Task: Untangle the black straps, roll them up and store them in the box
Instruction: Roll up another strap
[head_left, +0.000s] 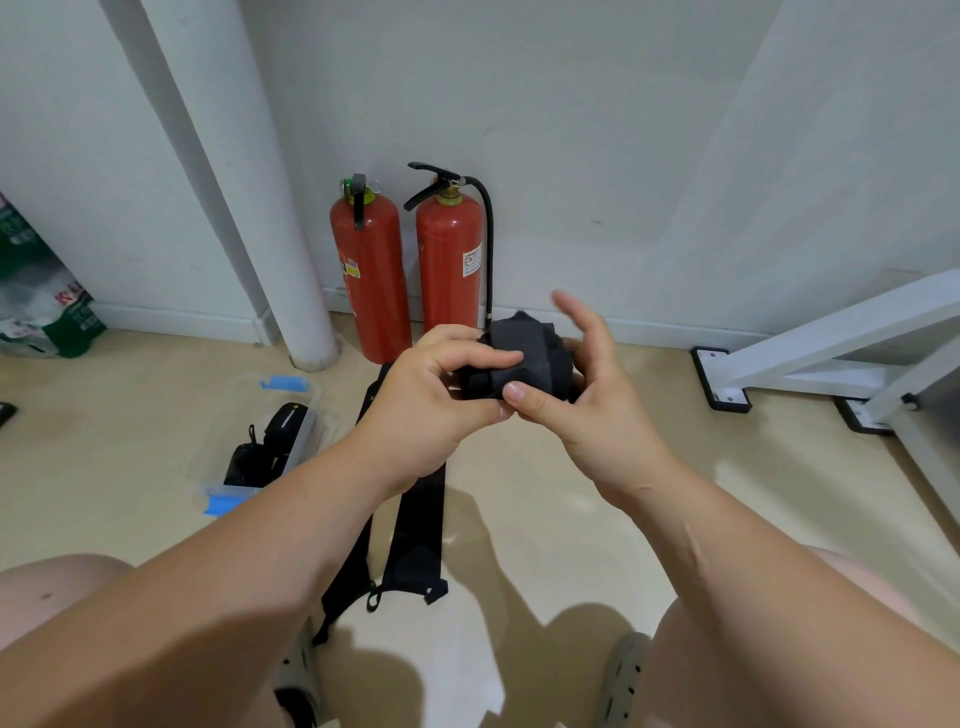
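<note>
A rolled black strap is held in the air between both hands at the centre. My left hand grips its left side with curled fingers. My right hand pinches the roll with the thumb in front while the other fingers stand raised behind it. More black straps lie flat on the floor below my arms, running from near the extinguishers toward my feet. A clear plastic box with blue clips stands on the floor at the left and holds rolled black straps.
Two red fire extinguishers stand against the wall behind my hands, beside a white pipe. A white metal frame with black feet is at the right. A green and white bag sits far left. My knees and shoes fill the bottom.
</note>
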